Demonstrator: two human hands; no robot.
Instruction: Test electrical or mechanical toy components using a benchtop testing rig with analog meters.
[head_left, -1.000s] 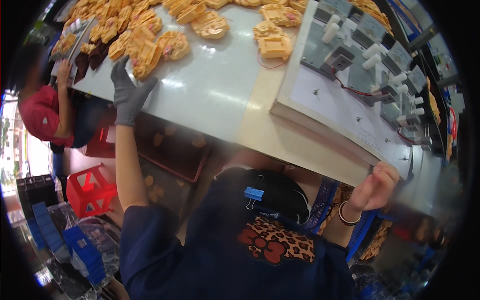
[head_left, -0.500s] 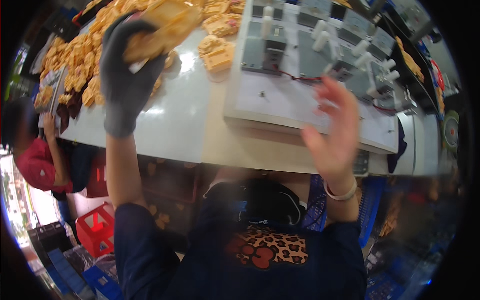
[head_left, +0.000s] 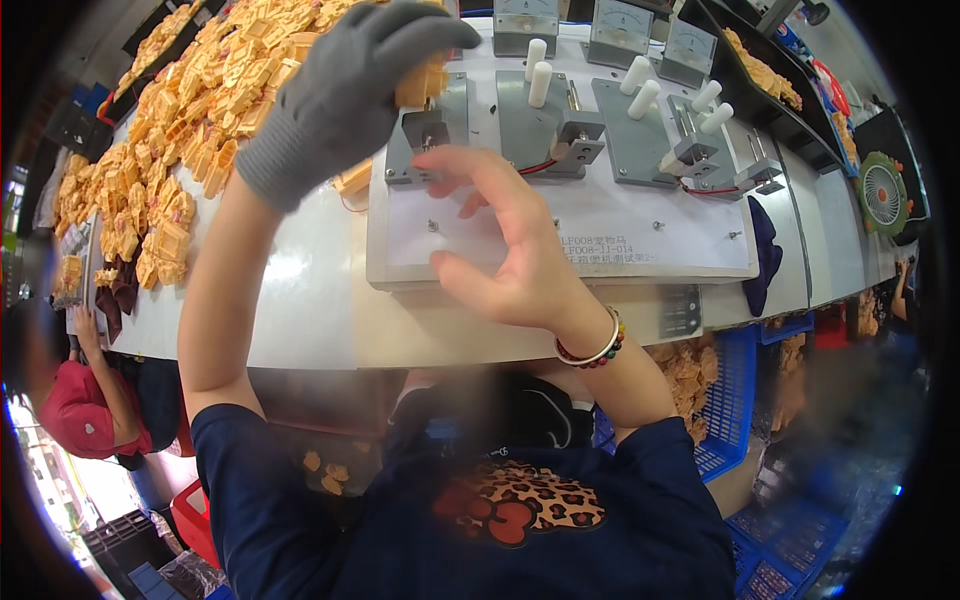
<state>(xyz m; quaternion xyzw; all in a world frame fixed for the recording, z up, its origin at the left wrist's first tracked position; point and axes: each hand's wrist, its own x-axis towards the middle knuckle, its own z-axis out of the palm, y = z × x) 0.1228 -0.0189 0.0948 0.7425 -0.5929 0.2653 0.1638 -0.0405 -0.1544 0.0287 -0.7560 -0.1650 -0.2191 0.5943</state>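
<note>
My left hand [head_left: 345,100], in a grey knitted glove, is closed on a yellow-orange plastic part [head_left: 424,84]. Glove and fingers hide most of that part. It is held over the leftmost grey metal fixture [head_left: 456,105] of a white test board [head_left: 480,250]. Bare and wearing a bracelet, my right hand [head_left: 515,240] hovers in front of this fixture with thumb and fingers apart. Its fingertips are close to the fixture's front block [head_left: 425,130]; whether they touch it I cannot tell.
More fixtures with white pegs [head_left: 540,85] and dial meters [head_left: 620,22] stand along the board. A big heap of yellow-orange parts [head_left: 215,90] covers the table's left. A dark cloth [head_left: 762,255] lies right of the board. A blue crate [head_left: 728,400] stands below; a person in red [head_left: 85,405] sits left.
My left hand has brought the plastic part rightward over the leftmost fixture. My right hand has moved left to the front of that fixture. The view has shifted too.
</note>
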